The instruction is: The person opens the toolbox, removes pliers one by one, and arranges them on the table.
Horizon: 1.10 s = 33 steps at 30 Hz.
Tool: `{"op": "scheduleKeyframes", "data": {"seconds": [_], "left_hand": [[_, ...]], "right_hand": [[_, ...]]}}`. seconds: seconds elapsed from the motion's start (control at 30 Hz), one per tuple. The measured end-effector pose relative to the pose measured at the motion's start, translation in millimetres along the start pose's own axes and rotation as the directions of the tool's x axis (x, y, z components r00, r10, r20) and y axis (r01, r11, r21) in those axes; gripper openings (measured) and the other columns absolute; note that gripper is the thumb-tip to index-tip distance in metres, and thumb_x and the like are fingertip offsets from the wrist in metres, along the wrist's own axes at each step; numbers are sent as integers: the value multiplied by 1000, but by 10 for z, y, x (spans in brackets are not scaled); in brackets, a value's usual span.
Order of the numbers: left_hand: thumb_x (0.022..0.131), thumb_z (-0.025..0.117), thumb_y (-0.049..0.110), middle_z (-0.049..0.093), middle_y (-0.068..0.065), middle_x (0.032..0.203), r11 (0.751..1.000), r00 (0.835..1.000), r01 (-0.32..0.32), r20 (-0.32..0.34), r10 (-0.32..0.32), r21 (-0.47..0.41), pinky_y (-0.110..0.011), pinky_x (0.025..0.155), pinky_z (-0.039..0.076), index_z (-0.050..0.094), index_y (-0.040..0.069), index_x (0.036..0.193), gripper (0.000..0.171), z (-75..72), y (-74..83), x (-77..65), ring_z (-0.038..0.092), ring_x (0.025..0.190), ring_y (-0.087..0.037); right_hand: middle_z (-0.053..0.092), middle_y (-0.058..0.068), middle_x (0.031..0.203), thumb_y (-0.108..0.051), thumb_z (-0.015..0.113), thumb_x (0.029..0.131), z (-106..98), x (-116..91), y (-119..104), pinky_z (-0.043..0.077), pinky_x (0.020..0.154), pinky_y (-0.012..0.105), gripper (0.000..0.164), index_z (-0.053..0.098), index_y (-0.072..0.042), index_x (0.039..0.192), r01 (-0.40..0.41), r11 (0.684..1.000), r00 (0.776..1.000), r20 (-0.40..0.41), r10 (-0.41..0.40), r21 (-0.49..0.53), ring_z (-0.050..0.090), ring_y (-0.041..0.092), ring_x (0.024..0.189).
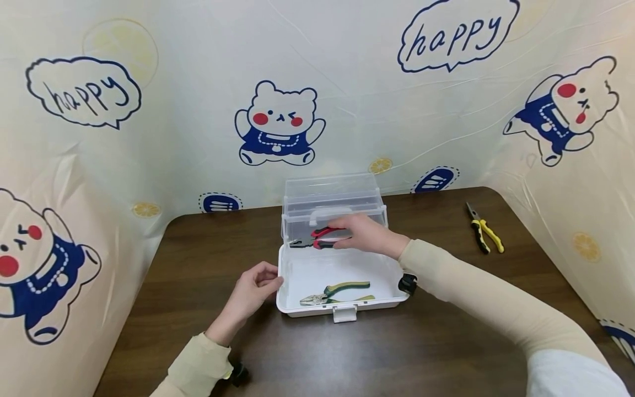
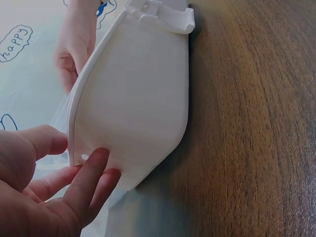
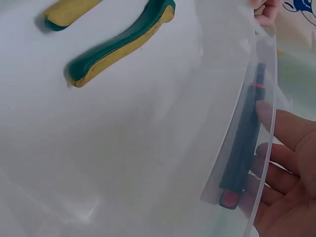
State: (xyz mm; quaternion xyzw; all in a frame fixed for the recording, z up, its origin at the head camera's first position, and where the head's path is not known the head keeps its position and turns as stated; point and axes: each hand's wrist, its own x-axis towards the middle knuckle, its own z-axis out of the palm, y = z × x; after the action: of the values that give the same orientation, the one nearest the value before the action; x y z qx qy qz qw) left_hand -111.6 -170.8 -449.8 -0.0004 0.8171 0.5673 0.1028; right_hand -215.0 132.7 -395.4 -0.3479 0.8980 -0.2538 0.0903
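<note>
A: Record the hands first.
B: Right hand: fingers bent, closed partway on the red-and-black pliers. Left hand: thumb and fingers pinch the left rim of the white box.

A: Position of those pliers?
B: Over the rear of the box, by the raised clear lid. Jaws dark, toward the left; handles spread, red with black. From the right wrist they show through clear plastic, so I cannot tell whether they touch the lid.

A: Box condition?
B: Open toward me. White, shallow, rounded corners, smooth outer wall, white latch at the front. It sits on the dark wood-grain tabletop.

A: Other tools?
B: Green-and-yellow pliers lie inside, near the front wall. Silvery jaws left, handles right and splayed; the yellow looks scuffed in places. Yellow-and-black pliers lie on the tabletop, well apart to the right of the box, dark jaws toward the backdrop.
</note>
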Motion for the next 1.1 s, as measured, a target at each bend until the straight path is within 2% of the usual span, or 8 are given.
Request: {"op": "scheduleKeyframes", "data": {"seconds": [0.23, 0.53, 0.83, 1.1], "left_hand": [[97, 73, 7, 73, -17, 104, 1000, 1000, -1, -1, 1, -2, -36, 76, 63, 67, -4, 116, 23, -12, 27, -17, 72, 92, -25], [97, 74, 8, 73, -20, 106, 1000, 1000, -1, -2, 1, -17, -38, 76, 63, 66, -5, 117, 25, -15, 17, -28, 72, 94, -29], [97, 73, 8, 73, -16, 105, 1000, 1000, 3, -1, -3, -7, -34, 76, 63, 66, -3, 117, 24, -5, 7, -16, 72, 92, -27], [97, 73, 8, 73, -16, 105, 1000, 1000, 6, -1, -6, -1, -32, 76, 62, 67, -3, 117, 23, -12, 27, -23, 72, 91, -25]], "right_hand": [[65, 16, 139, -19, 82, 92, -2, 4, -31, 50, 108, 45, 50, 67, -1, 136, 22, 997, 999, 26, -20, -70, 61, 32, 127], [62, 16, 145, -16, 83, 91, 19, 56, -27, 45, 114, 45, 57, 62, -1, 142, 14, 999, 998, 58, -12, -40, 56, 32, 136], [65, 13, 142, -14, 85, 88, -2, 21, -50, 48, 111, 45, 58, 64, -3, 140, 25, 999, 999, 36, -24, -29, 60, 32, 132], [68, 11, 136, -15, 86, 87, -97, -128, -51, 55, 101, 46, 53, 68, -8, 137, -33, 998, 999, -17, 34, 56, 66, 31, 119]]}}
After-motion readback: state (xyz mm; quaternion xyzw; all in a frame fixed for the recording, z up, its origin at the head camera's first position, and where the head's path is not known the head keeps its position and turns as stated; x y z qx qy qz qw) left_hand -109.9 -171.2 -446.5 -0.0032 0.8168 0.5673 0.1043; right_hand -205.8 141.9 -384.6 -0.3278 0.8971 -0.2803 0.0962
